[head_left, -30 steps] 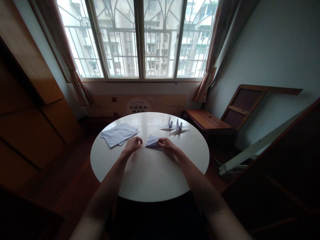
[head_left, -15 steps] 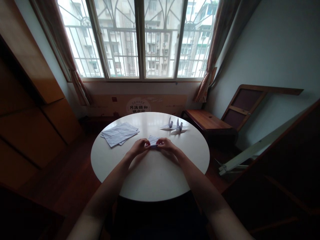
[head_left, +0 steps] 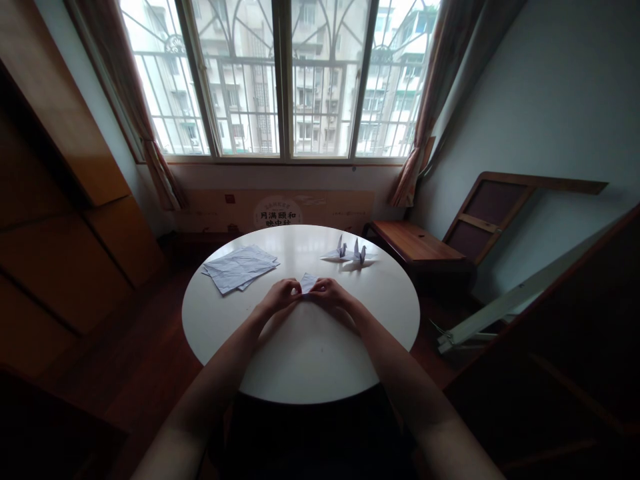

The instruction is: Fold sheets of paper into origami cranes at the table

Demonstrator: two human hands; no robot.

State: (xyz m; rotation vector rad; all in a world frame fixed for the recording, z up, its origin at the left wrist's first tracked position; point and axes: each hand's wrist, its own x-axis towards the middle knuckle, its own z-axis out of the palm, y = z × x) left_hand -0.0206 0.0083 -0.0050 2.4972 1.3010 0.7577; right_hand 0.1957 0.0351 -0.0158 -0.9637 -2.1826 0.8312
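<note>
A small folded sheet of paper is held between my two hands, just above or on the white round table. My left hand pinches its left edge with curled fingers. On the opposite side my right hand grips the right edge, its fingers covering part of the paper. Two folded paper cranes stand side by side beyond my right hand. To the far left lies a stack of creased paper sheets.
A wooden bench stands behind the table at the right, with a framed wooden panel leaning on the wall. A printed cardboard sheet rests under the barred window. Wooden cabinets line the left.
My right hand has shifted slightly left over the paper, and the paper now shows a narrower, more pointed shape between my hands. The cranes and the stack have stayed put.
</note>
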